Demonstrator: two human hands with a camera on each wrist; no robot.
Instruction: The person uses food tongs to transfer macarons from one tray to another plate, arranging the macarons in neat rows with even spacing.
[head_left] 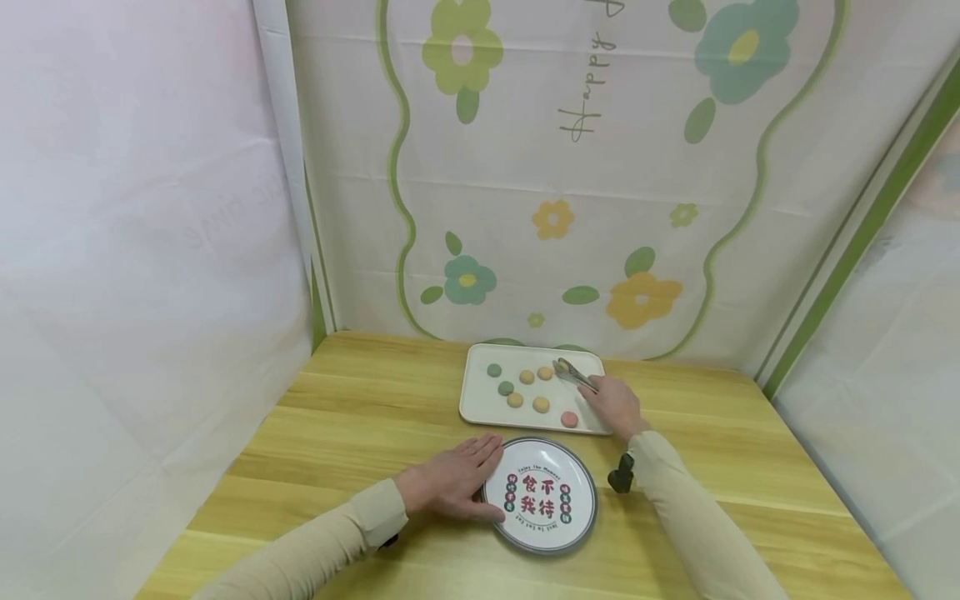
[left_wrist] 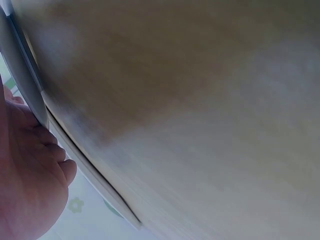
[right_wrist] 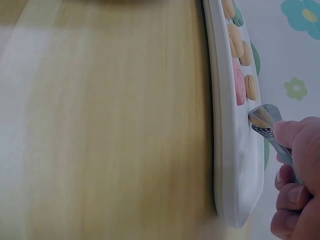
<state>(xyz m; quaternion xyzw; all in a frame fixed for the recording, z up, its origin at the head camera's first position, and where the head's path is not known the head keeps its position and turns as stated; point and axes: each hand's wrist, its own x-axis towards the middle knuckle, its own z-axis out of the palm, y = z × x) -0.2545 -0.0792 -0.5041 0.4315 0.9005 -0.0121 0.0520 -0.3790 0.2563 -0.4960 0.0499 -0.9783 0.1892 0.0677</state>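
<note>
Two arms of mine are reaching over a wood-grain counter (head_left: 360,417) in the head view. At lower left, my beige left sleeve (head_left: 307,546) is slanting toward the middle. My left hand (head_left: 457,477), just left of lower centre, is lying with fingers extended, touching the left edge of a round plate (head_left: 582,500), its thumb resting over the rim. That white, grey-rimmed plate is sitting at lower centre, showing red lettering. Just above it in the frame, a white tray (head_left: 476,404) is carrying, from left to right, two green macarons (head_left: 494,370), four tan macarons (head_left: 541,404) and one pink macaron (head_left: 570,419). At the tray's upper right, tongs (head_left: 576,377) are pinching another tan macaron (right_wrist: 261,119); I cannot tell whether it is touching the tray. My right hand (head_left: 613,404), right of centre, is gripping those tongs. My right sleeve (head_left: 690,508) is running toward the lower right.
</note>
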